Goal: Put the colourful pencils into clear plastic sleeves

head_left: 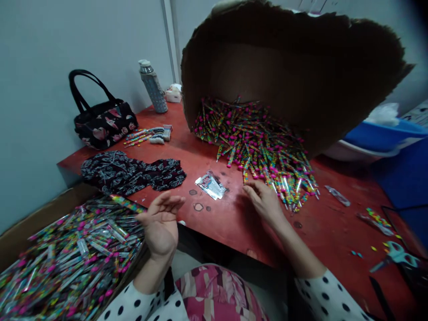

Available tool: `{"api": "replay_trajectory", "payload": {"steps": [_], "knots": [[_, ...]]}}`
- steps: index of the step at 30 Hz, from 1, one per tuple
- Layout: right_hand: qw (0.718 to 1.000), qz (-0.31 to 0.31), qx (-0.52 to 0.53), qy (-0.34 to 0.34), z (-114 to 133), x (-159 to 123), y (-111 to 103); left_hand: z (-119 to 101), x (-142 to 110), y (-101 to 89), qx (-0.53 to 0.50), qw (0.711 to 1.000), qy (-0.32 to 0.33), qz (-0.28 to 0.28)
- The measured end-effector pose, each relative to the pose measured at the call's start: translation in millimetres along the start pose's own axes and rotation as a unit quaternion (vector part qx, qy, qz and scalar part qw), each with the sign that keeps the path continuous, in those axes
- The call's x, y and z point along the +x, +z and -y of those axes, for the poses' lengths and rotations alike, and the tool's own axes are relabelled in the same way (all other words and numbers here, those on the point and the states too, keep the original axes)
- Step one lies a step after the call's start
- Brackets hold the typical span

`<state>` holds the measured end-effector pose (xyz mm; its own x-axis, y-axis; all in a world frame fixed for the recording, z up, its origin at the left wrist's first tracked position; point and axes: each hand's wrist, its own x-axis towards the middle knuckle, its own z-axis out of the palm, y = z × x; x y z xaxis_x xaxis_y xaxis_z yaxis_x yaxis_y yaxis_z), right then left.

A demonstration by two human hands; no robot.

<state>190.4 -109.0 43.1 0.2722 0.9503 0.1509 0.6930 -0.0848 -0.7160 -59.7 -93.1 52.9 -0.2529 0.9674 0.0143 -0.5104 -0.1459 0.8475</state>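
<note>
A heap of plastic-wrapped pencils with pink tops [257, 147] spills from a tilted cardboard box [287, 58] across the red table [267, 240]. My right hand [264, 200] is at the heap's near edge, with its curled fingertips among or just by the pencils. My left hand [160, 225] is palm up with its fingers spread, above a brown box packed with wrapped pencils [73, 254]. One striped pencil [129, 203] reaches my left thumb, and any grip on it is hidden. Silver foil wrappers [210, 185] lie between my hands.
A black floral handbag [103, 125], a grey bottle [153, 87] and a dark patterned cloth [130, 171] are on the table's left side. Blue-handled scissors [396, 254] lie at the right edge. A blue tub [384, 138] stands behind the cardboard box.
</note>
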Motion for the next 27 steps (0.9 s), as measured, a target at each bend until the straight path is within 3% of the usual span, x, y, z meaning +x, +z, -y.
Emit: {"api": "replay_trajectory", "payload": {"steps": [2, 3, 6, 9, 10, 12, 15, 18, 21, 23, 25, 27], "knots": [[0.991, -0.022, -0.134, 0.016, -8.7, 23.7, 1.8, 11.0, 7.0, 5.1, 0.142, 0.987, 0.019, 0.066], [0.982, -0.025, -0.183, 0.036, -10.7, 33.2, 5.1, 19.4, 10.4, 11.6, 0.23, 0.966, 0.038, 0.111], [0.957, -0.017, -0.278, 0.084, -9.5, 48.9, 16.8, 48.7, 22.6, 36.8, 0.46, 0.845, 0.144, 0.233], [0.943, 0.007, -0.32, 0.09, -7.8, 48.3, 17.1, 73.6, 35.0, 53.6, 0.605, 0.721, 0.206, 0.268], [0.941, 0.018, -0.327, 0.089, -9.1, 45.9, 13.6, 79.5, 38.4, 55.5, 0.635, 0.692, 0.213, 0.268], [0.94, 0.029, -0.33, 0.081, -14.1, 39.3, 4.0, 87.0, 43.0, 55.0, 0.665, 0.663, 0.224, 0.261], [0.965, 0.011, -0.252, 0.067, -19.3, 27.1, -6.0, 87.2, 44.0, 50.9, 0.647, 0.675, 0.243, 0.26], [0.992, 0.036, 0.006, 0.125, -10.4, 17.1, -0.4, 78.8, 37.7, 50.8, 0.583, 0.705, 0.277, 0.295], [0.939, 0.103, 0.264, 0.197, 8.4, 14.9, 14.3, 68.9, 25.4, 54.5, 0.509, 0.727, 0.288, 0.36], [0.903, 0.104, 0.365, 0.202, 18.6, 17.4, 21.3, 63.5, 16.4, 56.8, 0.46, 0.757, 0.255, 0.388], [0.883, 0.071, 0.422, 0.191, 23.8, 20.5, 23.5, 59.4, 8.7, 58.1, 0.403, 0.814, 0.192, 0.371], [0.876, 0.04, 0.445, 0.181, 25.2, 22.3, 22.3, 57.7, 3.3, 58.7, 0.332, 0.884, 0.088, 0.316]]}}
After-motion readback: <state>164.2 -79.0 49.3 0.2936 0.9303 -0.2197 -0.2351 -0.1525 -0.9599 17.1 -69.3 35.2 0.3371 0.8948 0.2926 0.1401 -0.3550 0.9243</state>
